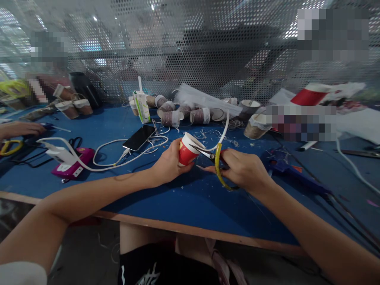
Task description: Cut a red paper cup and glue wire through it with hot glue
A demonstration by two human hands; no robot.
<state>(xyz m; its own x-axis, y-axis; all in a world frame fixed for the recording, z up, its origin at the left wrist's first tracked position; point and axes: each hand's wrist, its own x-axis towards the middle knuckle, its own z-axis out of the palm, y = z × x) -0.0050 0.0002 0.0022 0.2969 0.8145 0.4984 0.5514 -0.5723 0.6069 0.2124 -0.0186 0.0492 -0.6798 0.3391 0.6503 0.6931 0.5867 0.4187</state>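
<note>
Facing a tall grey perforated metal screen [190, 51]; before it, a long blue bench [166, 204] with a pale wooden edge. Along the back of the bench: a loose group of brown twine-wrapped paper cups [170, 118], several on their sides, with a clear plastic sheet [204, 99] lying over some of them. Right side: a dark blue glue gun [292, 173], lying flat, cord trailing to the bench's near edge. Left side: a glossy purple power strip [86, 156] with a white plug-in charger [61, 155] seated in it. Beyond these, at far left, another person's hand [22, 130] rests on the bench near a second yellow scissor handle [12, 147].

My left hand [170, 161] grips a red-and-white paper cup [185, 155] around its side, tilted, mouth toward my right; it is held just above the bench's middle. My right hand [244, 169] is closed around yellow-handled metal scissors [218, 166]. Blades parted; upper blade at the cup's rim, cut or contact unclear. Smallest: white shreds [231, 140] scattered behind.
</note>
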